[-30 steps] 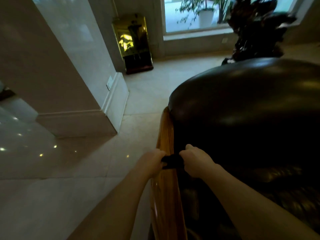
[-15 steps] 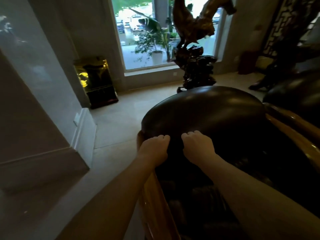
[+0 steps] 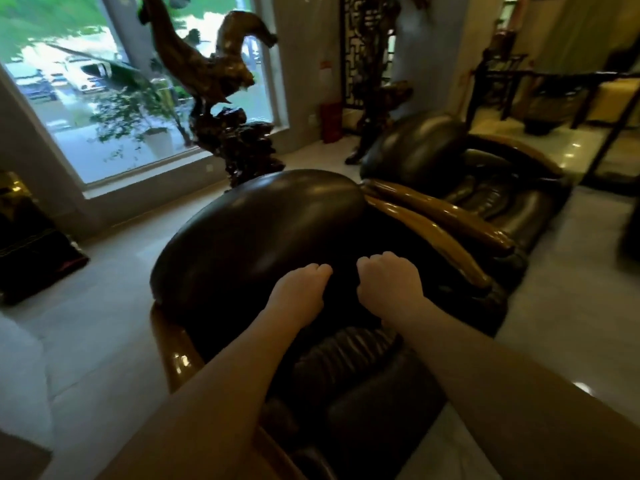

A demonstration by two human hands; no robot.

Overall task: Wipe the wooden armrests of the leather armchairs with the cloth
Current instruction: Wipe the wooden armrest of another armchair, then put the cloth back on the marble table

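My left hand [image 3: 301,289] and my right hand [image 3: 391,282] are closed into fists side by side, over the seat of the near dark leather armchair [image 3: 256,230]. The black cloth stretched between them barely shows against the dark leather. The chair's glossy wooden left armrest [image 3: 176,355] runs below my left forearm. Its right armrest [image 3: 450,247] curves away beyond my right hand. A second leather armchair [image 3: 415,150] stands just past it, its own wooden armrest [image 3: 443,209] lying alongside.
A tall carved dark wooden sculpture [image 3: 221,98] stands behind the chairs by a large window [image 3: 86,98]. A dark cabinet [image 3: 27,237] is on the floor at the left. A lattice screen [image 3: 363,46] and dark wooden furniture [image 3: 519,81] are at the back right.
Both hands left the left armrest and moved right, over the seat in front of the backrest. The view swung right and up, bringing the second armchair into sight.
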